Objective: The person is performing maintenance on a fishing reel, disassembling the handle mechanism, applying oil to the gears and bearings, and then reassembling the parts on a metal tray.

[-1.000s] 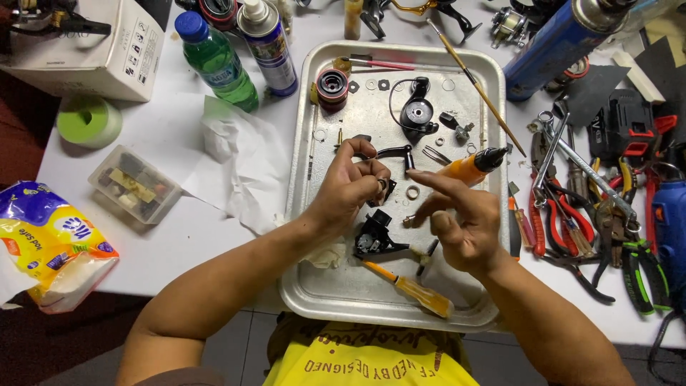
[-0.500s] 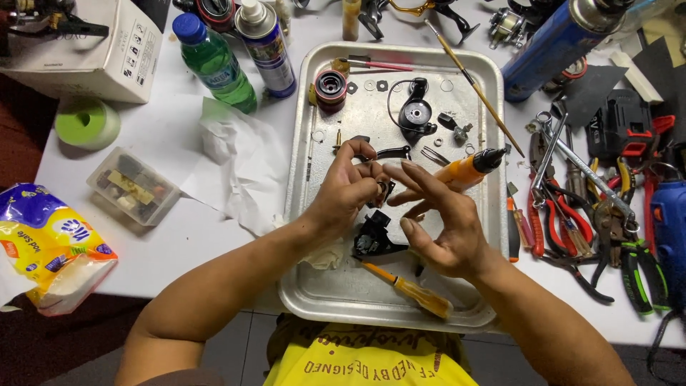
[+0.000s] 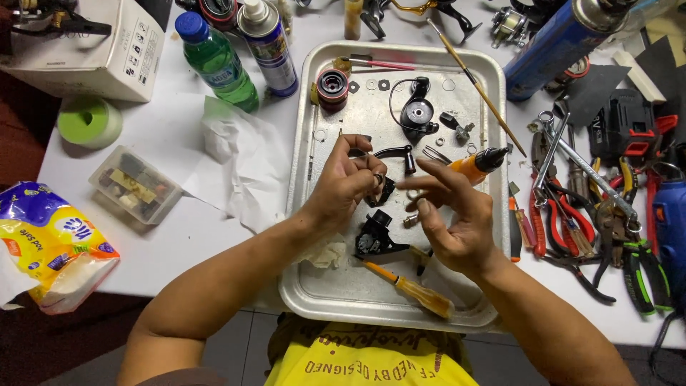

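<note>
Right now the left hand (image 3: 348,187) pinches a small black part (image 3: 386,190); the right hand (image 3: 456,223), fingers apart, could knock it into the tray (image 3: 343,293).

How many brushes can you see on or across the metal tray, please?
2: a yellow-handled brush lying in the tray near its front edge, and a long thin brush across its far right corner. Others may be hidden.

Head camera, steep downward, close over tray (image 3: 314,143)
</note>
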